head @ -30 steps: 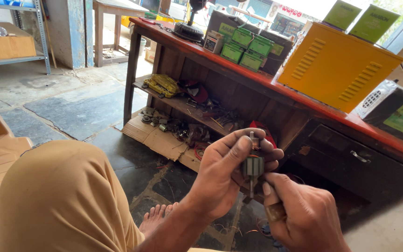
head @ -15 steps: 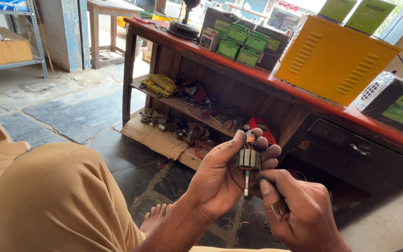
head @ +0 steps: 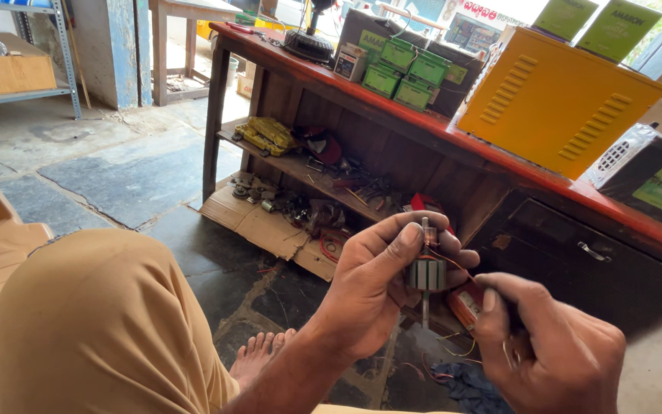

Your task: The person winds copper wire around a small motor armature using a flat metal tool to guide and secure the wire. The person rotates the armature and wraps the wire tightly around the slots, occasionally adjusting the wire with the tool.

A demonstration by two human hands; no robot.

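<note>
Below the red bench (head: 453,138), at centre:
Left hand (head: 381,295): fingers curled around the motor armature (head: 426,270), shaft upright.
Right hand (head: 549,349): closed, pinching thin wire (head: 461,267) beside the armature.
Behind: yellow metal box (head: 557,103) on the bench.

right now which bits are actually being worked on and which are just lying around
In hand:
left hand gripping the small motor armature
right hand pulling the thin wire

Lying about:
yellow metal case
green boxes
yellow tool on the shelf
cardboard box

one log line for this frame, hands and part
left hand: holds motor armature | right hand: pinches thin wire | shaft: upright
</note>
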